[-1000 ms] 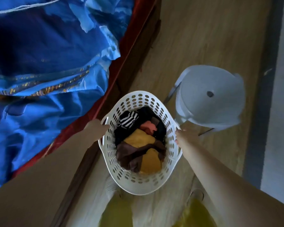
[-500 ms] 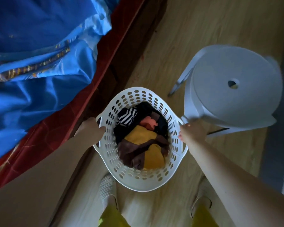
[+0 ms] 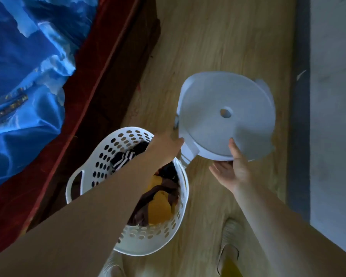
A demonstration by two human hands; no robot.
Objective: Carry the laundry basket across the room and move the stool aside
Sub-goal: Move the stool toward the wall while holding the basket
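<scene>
The white perforated laundry basket [image 3: 183, 196] stands on the wooden floor beside the bed, filled with dark, striped and yellow clothes [image 3: 158, 204]. Neither hand touches it. Just beyond it to the right is the round white plastic stool [image 3: 218, 100] with a hole in its seat. My left hand [image 3: 164, 146] reaches across the basket, and its fingers grip the seat's left rim by a leg. My right hand [image 3: 232, 168] grips the near rim, thumb on top and fingers underneath.
A bed with a blue blanket [image 3: 28, 76] and a red frame [image 3: 100, 92] runs along the left. A dark skirting strip and a grey wall [image 3: 332, 116] border the right. My feet [image 3: 230, 230] stand at the bottom of the view.
Both hands have let go of the basket's handles, and the basket now rests on the floor. The hands have moved onto the stool's seat rim.
</scene>
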